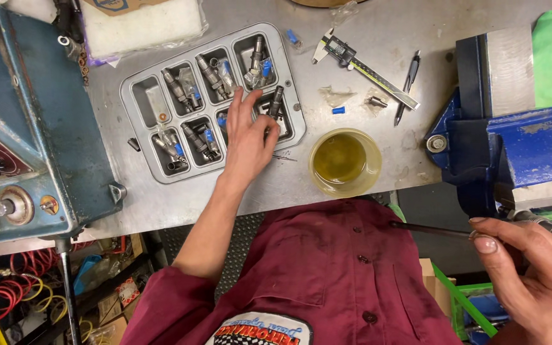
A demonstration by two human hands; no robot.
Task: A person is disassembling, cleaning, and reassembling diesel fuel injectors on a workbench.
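Left hand: fingers spread and curled down into the lower right compartment of a grey compartment tray, thumb and forefinger closing on a dark metal injector that stands tilted at the compartment's far edge. Whether the grip is fully closed cannot be told; the fingertips are at least touching the part. Palm rests over the tray's near rim.

Right hand: low at the right edge of view, thumb and fingers pinched around a thin dark rod, which points left across the person's chest. Grasp is firm, fingers closed on the rod's right end.

Tray contents: the other compartments hold similar metal injectors, several with small blue caps and clear plastic wrap; the top left compartment holds only a small ring.

Just right of the left hand, a round glass dish of yellowish fluid sits on the grey metal bench, near the bench's front edge. Beyond it lie a digital caliper and a pen, side by side, with a small blue cap and scraps of clear wrap near them.

Right side: a blue bench vise, above the right hand. Left side: a worn blue machine housing with knobs. The person wears a maroon work shirt.
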